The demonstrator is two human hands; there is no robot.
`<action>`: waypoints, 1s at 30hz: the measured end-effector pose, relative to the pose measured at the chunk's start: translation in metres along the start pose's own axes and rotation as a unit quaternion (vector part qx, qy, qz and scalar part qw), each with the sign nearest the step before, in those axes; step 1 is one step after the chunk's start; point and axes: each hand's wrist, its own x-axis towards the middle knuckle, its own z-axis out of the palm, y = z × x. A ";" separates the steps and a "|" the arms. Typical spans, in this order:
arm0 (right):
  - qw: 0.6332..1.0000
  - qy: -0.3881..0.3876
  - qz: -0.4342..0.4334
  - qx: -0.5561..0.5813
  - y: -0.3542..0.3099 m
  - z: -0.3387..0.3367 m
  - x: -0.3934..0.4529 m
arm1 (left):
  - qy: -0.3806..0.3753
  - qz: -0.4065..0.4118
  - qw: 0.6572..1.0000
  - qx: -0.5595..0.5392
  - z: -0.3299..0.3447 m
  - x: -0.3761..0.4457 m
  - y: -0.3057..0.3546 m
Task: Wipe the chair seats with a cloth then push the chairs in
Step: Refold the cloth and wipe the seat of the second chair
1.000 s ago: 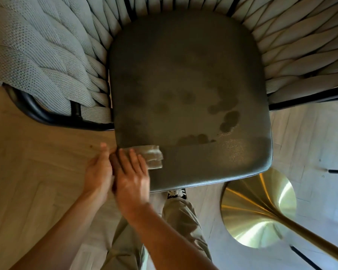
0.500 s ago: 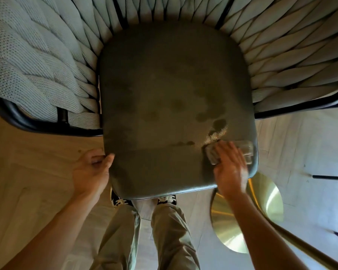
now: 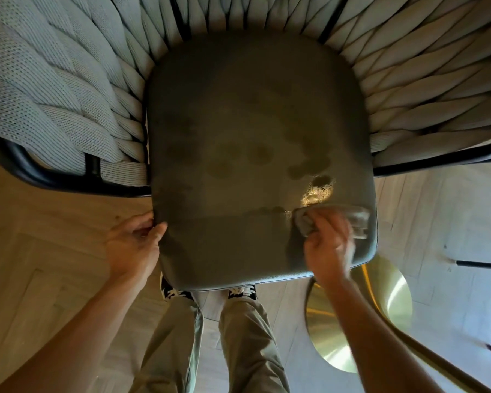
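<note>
A dark leather chair seat (image 3: 255,131) fills the middle of the view, marked with damp patches and a wet streak across its front part. My right hand (image 3: 328,245) presses a folded grey cloth (image 3: 306,225) flat on the seat's front right corner; the hand is blurred. My left hand (image 3: 135,245) grips the seat's front left corner, thumb on top and fingers curled under the edge. The woven grey backrest and arms (image 3: 54,103) wrap around the seat on a black tube frame (image 3: 48,180).
A shiny brass round base (image 3: 380,316) with a slanting brass pole stands on the floor at the lower right. My legs and shoes (image 3: 176,293) are under the seat's front edge. Pale wood floor (image 3: 40,279) lies on both sides.
My right hand has carried the cloth from the seat's front left corner across to the front right, leaving a wet band. My left hand has moved onto the seat's left corner.
</note>
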 end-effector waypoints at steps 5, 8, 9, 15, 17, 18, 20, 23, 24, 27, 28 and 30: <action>0.992 -0.064 -0.051 0.099 -0.123 0.047 -0.025 | 0.023 -0.040 0.999 -0.028 -0.002 -0.002 0.010; 0.981 -0.102 -0.084 0.143 -0.193 0.073 -0.035 | 0.045 -0.107 0.989 -0.089 -0.002 -0.002 0.023; 0.978 -0.116 -0.095 0.145 -0.211 0.080 -0.038 | 0.064 -0.130 0.986 -0.079 -0.002 -0.001 0.026; 0.977 -0.158 -0.117 0.085 -0.220 0.082 -0.028 | 0.025 -0.159 0.985 -0.065 -0.007 0.001 0.030; 0.979 -0.150 -0.113 0.073 -0.194 0.067 -0.021 | -0.002 -0.132 0.990 -0.046 -0.007 -0.001 0.030; 0.982 -0.140 -0.106 0.066 -0.176 0.060 -0.017 | -0.007 -0.114 0.993 -0.026 -0.006 0.000 0.028; 0.988 -0.112 -0.093 0.040 -0.134 0.044 -0.008 | -0.013 -0.088 0.996 0.012 -0.006 -0.001 0.028; 0.995 -0.075 -0.068 -0.014 -0.063 0.012 0.005 | 0.004 -0.077 0.997 0.013 -0.001 -0.003 0.032; 0.996 -0.072 -0.050 -0.029 -0.040 0.002 0.010 | 0.011 -0.069 0.998 0.008 0.001 -0.004 0.032; 0.996 -0.078 0.002 -0.050 0.034 -0.017 0.026 | 0.031 -0.030 0.999 0.006 0.004 -0.003 0.026; 0.996 -0.075 0.010 -0.043 0.056 -0.021 0.031 | 0.037 -0.016 0.999 0.006 0.005 -0.001 0.023; 0.997 -0.059 0.046 -0.023 0.085 -0.029 0.041 | 0.037 0.002 0.999 0.008 0.007 0.000 0.021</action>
